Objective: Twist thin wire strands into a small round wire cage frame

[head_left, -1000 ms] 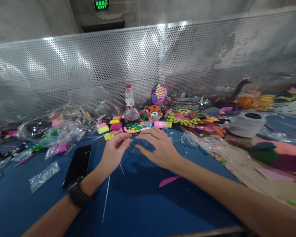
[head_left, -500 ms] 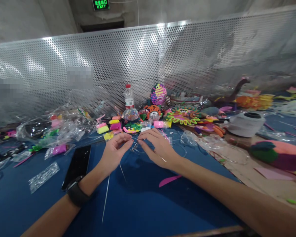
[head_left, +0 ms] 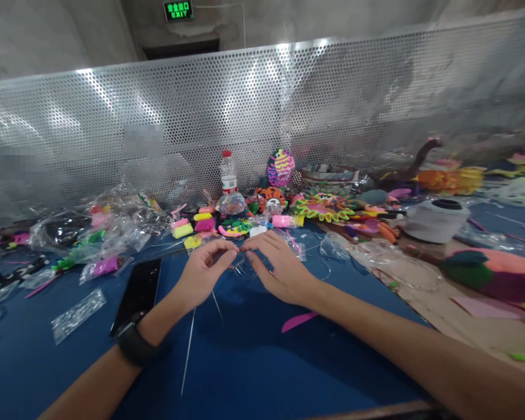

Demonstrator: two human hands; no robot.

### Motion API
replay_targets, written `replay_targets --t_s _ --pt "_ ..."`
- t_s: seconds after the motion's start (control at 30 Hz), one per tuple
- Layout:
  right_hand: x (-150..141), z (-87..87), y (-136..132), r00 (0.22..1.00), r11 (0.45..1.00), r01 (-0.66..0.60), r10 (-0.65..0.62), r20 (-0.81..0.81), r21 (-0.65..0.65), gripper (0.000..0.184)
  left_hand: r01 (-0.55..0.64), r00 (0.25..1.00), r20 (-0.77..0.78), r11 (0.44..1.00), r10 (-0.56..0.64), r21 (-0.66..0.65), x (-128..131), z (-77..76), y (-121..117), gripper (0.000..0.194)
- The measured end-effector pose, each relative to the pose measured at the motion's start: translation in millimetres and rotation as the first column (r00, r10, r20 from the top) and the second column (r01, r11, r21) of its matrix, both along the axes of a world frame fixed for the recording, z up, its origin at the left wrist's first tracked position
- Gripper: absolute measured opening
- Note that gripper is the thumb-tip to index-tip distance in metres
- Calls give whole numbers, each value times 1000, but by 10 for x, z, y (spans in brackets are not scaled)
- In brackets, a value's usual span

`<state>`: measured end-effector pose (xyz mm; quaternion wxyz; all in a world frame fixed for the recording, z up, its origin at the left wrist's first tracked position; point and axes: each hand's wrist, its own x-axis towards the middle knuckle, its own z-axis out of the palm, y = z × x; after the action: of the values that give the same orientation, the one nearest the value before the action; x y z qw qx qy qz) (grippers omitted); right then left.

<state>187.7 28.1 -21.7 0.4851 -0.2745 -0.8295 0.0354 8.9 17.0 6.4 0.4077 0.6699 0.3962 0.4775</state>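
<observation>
My left hand [head_left: 206, 269], with a black watch on its wrist, is closed in a pinch on thin silvery wire [head_left: 188, 353]. My right hand [head_left: 280, 269] pinches the same tangle of wire, its fingertips almost meeting the left ones above the blue table. Thin loops and twisted bits show under the fingertips, partly hidden by both hands. Two straight wire ends stick out below my left hand, toward me. A short glinting piece shows by my right thumb. On the table below my right wrist lies a pink plastic clay knife [head_left: 298, 321].
A black phone [head_left: 137, 294] and a clear plastic packet [head_left: 77, 315] lie left. Behind are clay packs [head_left: 205, 224], a red-capped bottle [head_left: 228, 173] and a flower-like clay piece [head_left: 326, 207]. At right stand a white spool [head_left: 435, 221] and a colourful clay shape [head_left: 494, 274]. A perforated metal screen [head_left: 201, 105] rises behind.
My fingertips have drawn slightly closer together, and my right hand has turned a little. The wire glint across my right hand looks shorter. Things on the table stay put.
</observation>
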Motion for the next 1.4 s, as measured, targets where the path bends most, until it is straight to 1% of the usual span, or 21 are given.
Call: replay_targets --t_s 0.13,0.23,0.3,0.47,0.6,0.67,0.87,1.0,1.1,1.2,1.27,1.33,1.4 --pt "-12 34 -61 1000 1000 -11 11 -7 16 26 51 998 21 996 -53 76 -17 25 -15 15" --pt "-22 36 -94 999 998 -38 39 -21 41 35 80 995 50 994 -83 69 -20 36 -36 14" --pt "-27 29 -103 997 997 -65 67 -38 51 38 106 992 62 993 -109 51 -19 36 -45 14" --pt "-34 14 -107 995 995 -94 95 -26 28 39 150 987 59 988 -152 24 -7 16 -46 15" --pt "-35 11 -103 995 994 -99 100 -22 39 37 148 986 74 988 -150 32 4 5 -55 16" --pt "-31 13 -98 995 994 -99 99 4 52 36 136 988 68 990 -138 37 4 7 -60 15" --pt "-3 24 -78 992 987 -61 44 116 148 34 80 996 41 994 -83 70 -6 29 -47 19" --pt "13 26 -64 987 977 -39 5 162 210 35 75 995 60 994 -80 80 -15 31 -36 17" --pt "16 30 -63 983 970 -19 -26 184 241 32 82 995 44 992 -87 97 -25 31 -26 15" --pt "15 42 -66 982 968 17 -63 176 251 26 89 996 -3 987 -89 132 -48 30 -5 14" --pt "23 57 -56 983 967 46 -88 159 251 23 73 997 -25 984 -70 164 -70 25 14 14" --pt "41 74 -29 984 965 94 -127 121 245 19 53 998 -36 981 -47 185 -91 18 32 14" --pt "67 88 13 982 962 159 -178 66 221 17 48 998 -49 984 -40 174 -99 10 41 14"
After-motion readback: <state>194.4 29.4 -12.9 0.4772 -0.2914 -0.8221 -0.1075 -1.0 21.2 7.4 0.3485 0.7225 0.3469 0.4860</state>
